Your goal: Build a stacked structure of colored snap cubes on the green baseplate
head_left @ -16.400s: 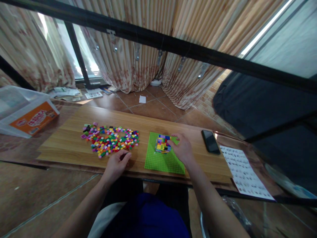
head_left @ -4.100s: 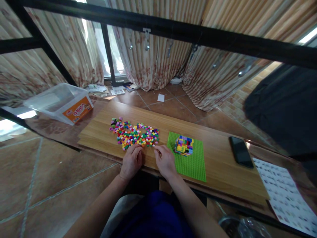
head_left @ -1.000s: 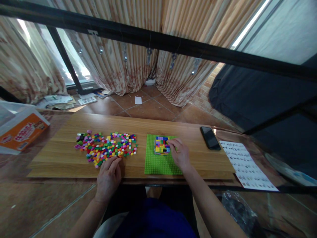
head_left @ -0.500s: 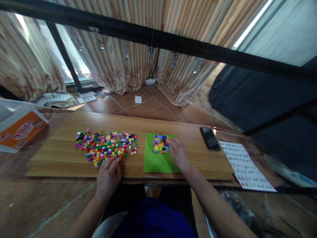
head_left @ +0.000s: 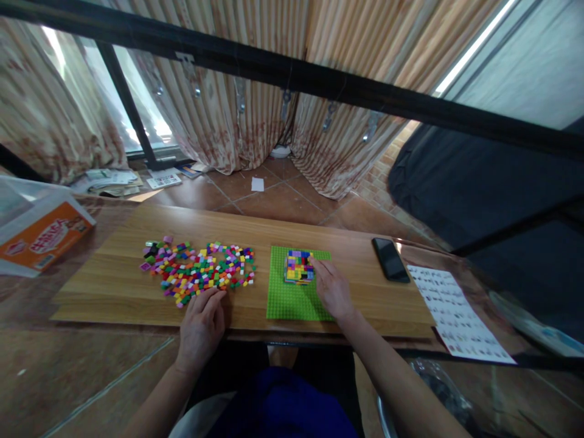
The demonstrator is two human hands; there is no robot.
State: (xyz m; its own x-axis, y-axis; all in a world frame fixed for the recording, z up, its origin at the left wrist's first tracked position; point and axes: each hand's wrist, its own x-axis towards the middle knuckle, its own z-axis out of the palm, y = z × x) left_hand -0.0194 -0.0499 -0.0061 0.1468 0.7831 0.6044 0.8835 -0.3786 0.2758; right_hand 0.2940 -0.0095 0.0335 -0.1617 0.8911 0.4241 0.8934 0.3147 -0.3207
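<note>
A square block built of many-coloured toy bricks (head_left: 298, 269) stands on the green baseplate (head_left: 292, 307). My right hand (head_left: 333, 289) reaches over the plate's right side, its bent fingertips together at the block's far right corner. Whatever sits under those fingertips is hidden. Loose small toy bricks (head_left: 201, 271) lie spread in a pile on the left half of the board. At the pile's near edge my left hand (head_left: 204, 316) rests with its fingers curled together, and I cannot make out anything in them.
A black phone (head_left: 390, 260) and a printed sheet (head_left: 458, 310) lie to the right. At the far left is a clear plastic box (head_left: 50, 237) with an orange label. A dark metal bar (head_left: 292, 73) crosses above and beyond the wooden board (head_left: 114, 298).
The view has shifted slightly. My right fingertips stay at the block's right corner, with the hand a little flatter. My left hand stays in its place beside the loose bricks.
</note>
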